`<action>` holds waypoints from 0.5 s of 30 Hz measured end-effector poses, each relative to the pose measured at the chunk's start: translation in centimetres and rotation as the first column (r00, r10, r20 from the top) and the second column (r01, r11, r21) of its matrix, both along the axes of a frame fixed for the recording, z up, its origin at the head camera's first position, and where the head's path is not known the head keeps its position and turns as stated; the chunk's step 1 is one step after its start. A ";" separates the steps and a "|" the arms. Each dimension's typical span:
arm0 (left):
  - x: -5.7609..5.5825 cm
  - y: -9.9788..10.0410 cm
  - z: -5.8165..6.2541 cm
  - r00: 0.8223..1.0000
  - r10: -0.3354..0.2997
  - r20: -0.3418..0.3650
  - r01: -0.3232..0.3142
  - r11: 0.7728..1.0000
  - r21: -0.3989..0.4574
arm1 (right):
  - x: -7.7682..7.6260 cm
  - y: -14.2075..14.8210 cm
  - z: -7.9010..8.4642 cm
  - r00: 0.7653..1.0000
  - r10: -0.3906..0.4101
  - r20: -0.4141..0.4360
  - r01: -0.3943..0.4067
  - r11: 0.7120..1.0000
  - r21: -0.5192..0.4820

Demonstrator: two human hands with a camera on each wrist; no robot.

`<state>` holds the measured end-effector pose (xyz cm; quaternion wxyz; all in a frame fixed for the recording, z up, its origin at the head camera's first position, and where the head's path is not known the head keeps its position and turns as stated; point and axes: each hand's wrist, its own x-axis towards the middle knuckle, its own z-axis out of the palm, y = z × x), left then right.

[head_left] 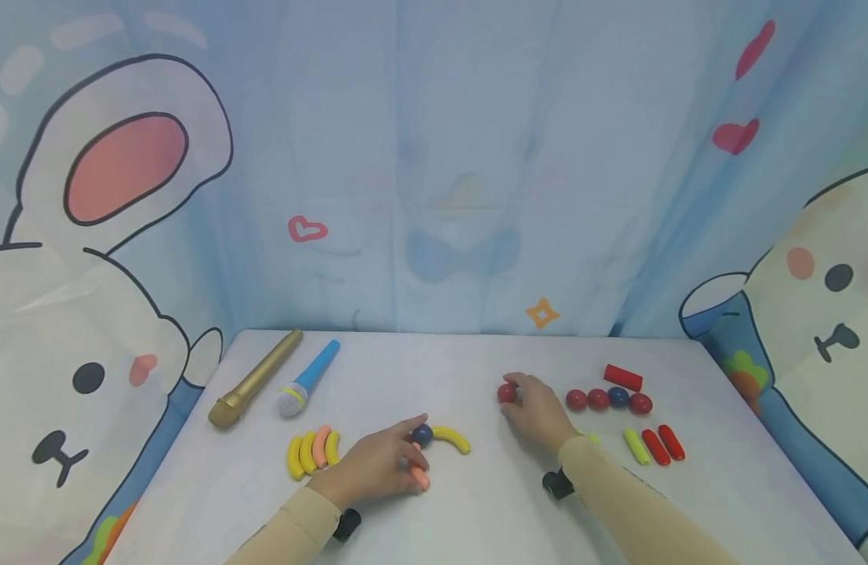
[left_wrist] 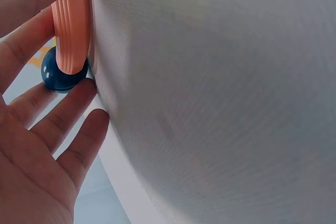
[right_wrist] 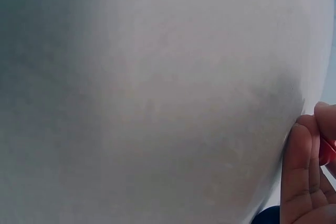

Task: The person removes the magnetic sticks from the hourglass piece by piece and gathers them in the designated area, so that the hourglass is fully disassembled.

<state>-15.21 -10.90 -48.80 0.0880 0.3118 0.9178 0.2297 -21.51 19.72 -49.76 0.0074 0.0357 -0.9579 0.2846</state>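
Observation:
In the head view my left hand [head_left: 381, 463] lies low over the table, fingers extended. Its index finger reaches beside a dark blue ball [head_left: 423, 435], and its thumb crosses an orange curved piece [head_left: 420, 477]. The left wrist view shows the fingers spread, with the ridged orange piece [left_wrist: 72, 30] near the thumb and the blue ball [left_wrist: 63, 74] by the fingertips. A yellow toy banana [head_left: 451, 438] sits just right of the ball. My right hand [head_left: 540, 412] pinches a red ball [head_left: 506, 393] between thumb and fingers; only a bit of red shows in the right wrist view.
Left of my left hand is a row of yellow toy bananas [head_left: 307, 453] with one orange piece [head_left: 322, 446]. Behind are gold [head_left: 257, 380] and blue [head_left: 314, 373] microphones. On the right are several balls [head_left: 599, 399], a red cylinder [head_left: 623, 377], and lime [head_left: 636, 446] and red sticks [head_left: 656, 447].

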 end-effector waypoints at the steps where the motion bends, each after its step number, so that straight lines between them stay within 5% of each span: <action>1: 0.0 0.0 0.0 1.000 0.001 -0.001 -0.001 1.000 0.000 | 0.0 0.0 0.0 1.000 0.004 -0.006 -0.004 1.000 0.003; 15: -0.1 0.0 -0.2 1.000 -0.003 -0.017 0.003 1.000 -0.007 | -0.2 0.0 0.6 1.000 -0.002 -0.014 0.003 0.996 0.089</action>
